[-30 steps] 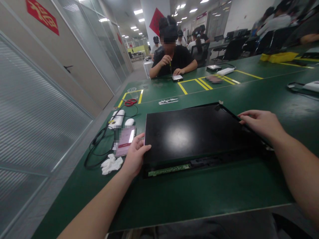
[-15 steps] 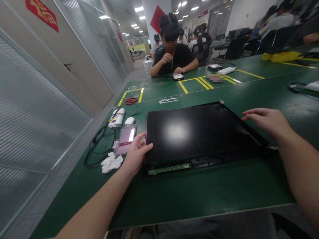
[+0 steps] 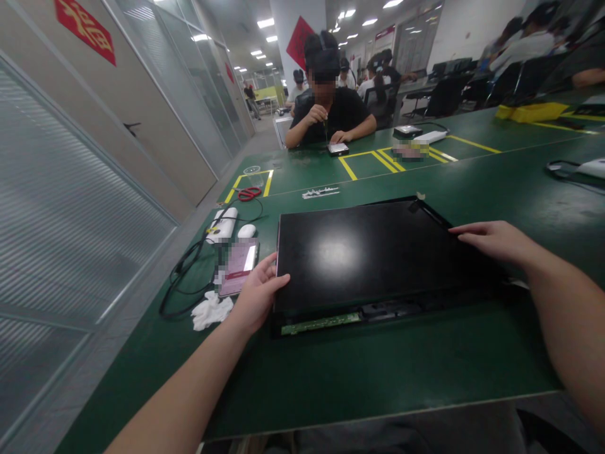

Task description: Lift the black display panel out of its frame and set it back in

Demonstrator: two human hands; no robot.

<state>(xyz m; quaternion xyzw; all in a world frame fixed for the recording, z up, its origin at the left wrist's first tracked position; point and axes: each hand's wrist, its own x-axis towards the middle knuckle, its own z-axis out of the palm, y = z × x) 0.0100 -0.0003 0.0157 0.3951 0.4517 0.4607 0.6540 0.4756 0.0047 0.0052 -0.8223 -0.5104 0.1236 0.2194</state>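
L hand (image 3: 258,290) gripping blk panel (image 3: 350,252)
R hand (image 3: 496,243) sitting opp. L grip, fingers narrow, can't tell if holding.

Passage: green table (image 3: 401,375) in front of black panel (image 3: 378,252). Obstacles, left of panel: phone (image 3: 240,268), crumpled tissue (image 3: 212,310), looped black cable (image 3: 176,270).

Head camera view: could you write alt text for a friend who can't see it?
A person's left hand grips the left edge of a flat black panel at a green table; the right hand is at its right side. A green circuit strip shows along the panel's near edge.
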